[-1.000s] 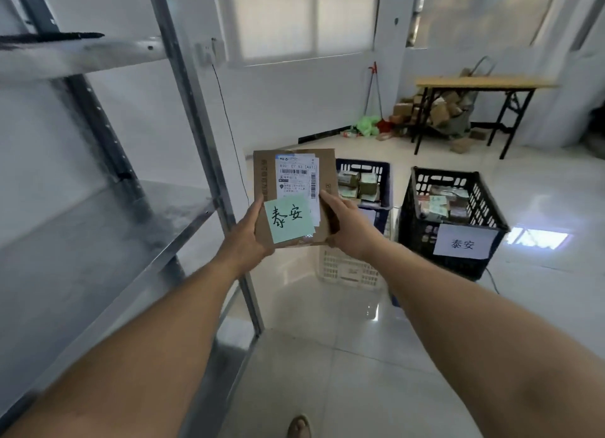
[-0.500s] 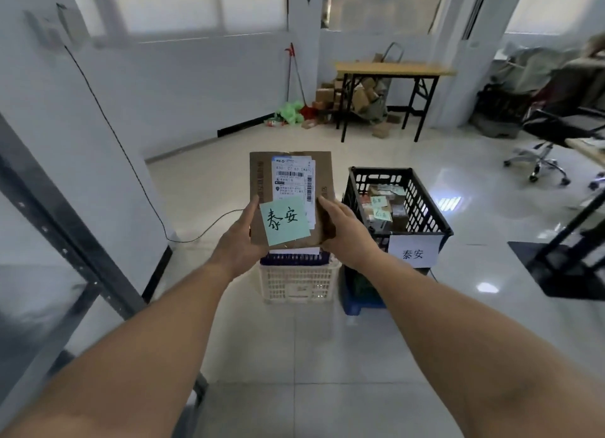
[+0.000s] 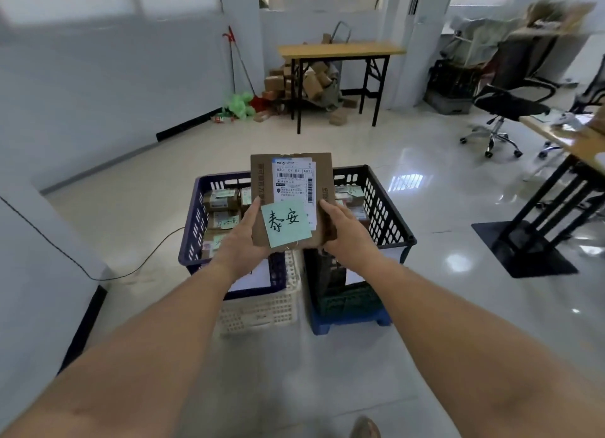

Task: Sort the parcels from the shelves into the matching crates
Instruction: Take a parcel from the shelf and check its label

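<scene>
I hold a flat brown cardboard parcel (image 3: 262, 182) in front of me with both hands. It carries a white shipping label and a green sticky note with handwritten characters. My left hand (image 3: 240, 237) grips its lower left edge and my right hand (image 3: 343, 231) grips its lower right edge. Behind and below the parcel stand two crates holding several parcels: a dark blue crate (image 3: 193, 221) on the left and a black crate (image 3: 383, 205) on the right. White label sheets on the crate fronts are mostly hidden by my arms.
The blue crate sits on a white basket (image 3: 262, 310), the black one on a blue base (image 3: 347, 319). A wooden folding table (image 3: 340, 49) with loose boxes under it stands at the back. An office chair (image 3: 504, 110) and a desk (image 3: 576, 142) are at the right. A cable (image 3: 147, 257) runs over the floor at left.
The view has swung right, away from the metal shelf, and closer to the crates. Both hands still hold the parcel, which now hangs over the gap between the two crates.
</scene>
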